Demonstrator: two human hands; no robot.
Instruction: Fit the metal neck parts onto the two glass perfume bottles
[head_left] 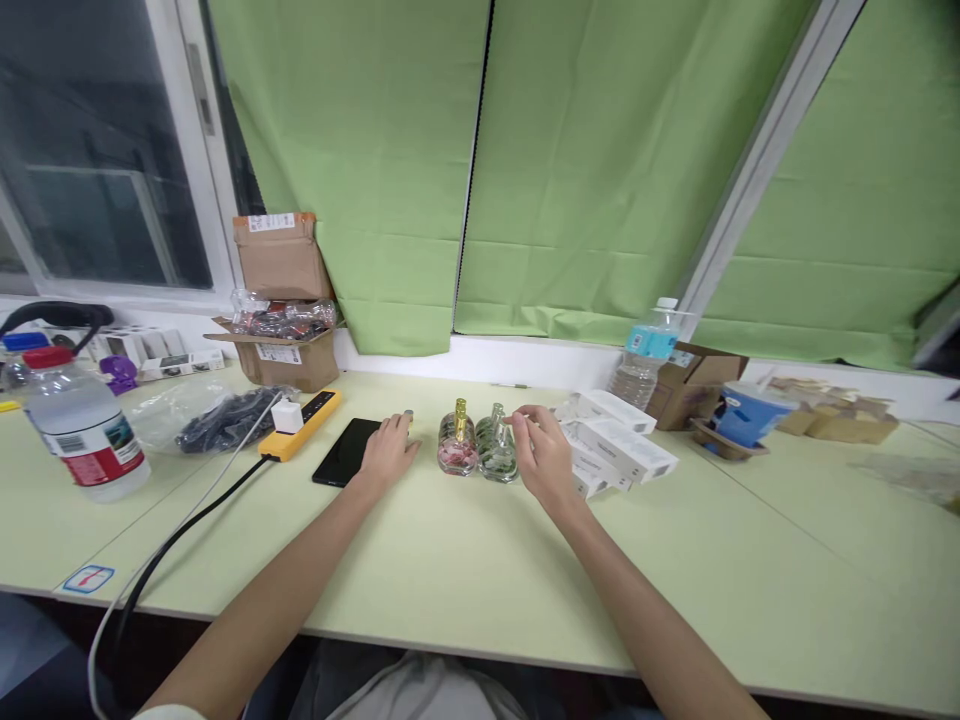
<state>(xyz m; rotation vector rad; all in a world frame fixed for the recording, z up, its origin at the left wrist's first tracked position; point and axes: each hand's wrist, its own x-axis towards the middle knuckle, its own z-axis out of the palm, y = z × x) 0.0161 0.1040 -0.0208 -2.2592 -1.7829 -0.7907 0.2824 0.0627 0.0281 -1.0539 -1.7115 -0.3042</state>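
Note:
Two rows of small glass perfume bottles stand side by side on the table. The left row [457, 458] has gold spray tops and pinkish contents; the right row [497, 462] has silver tops and greenish contents. My right hand [546, 460] is beside the right row, fingers pinched near a bottle's top; what they hold, if anything, is too small to make out. My left hand [388, 452] rests palm down, fingers stretched out, by the right edge of a black phone or tablet [341, 455]. A small silver-and-gold piece [409, 414] shows at its fingertips.
White boxes [619, 450] lie right of my right hand, before a clear water bottle [646, 355] and a blue-and-white tub [746, 413]. At left are a yellow power strip [309, 425] with cables, a red-capped bottle [84, 425] and a cardboard box [296, 365].

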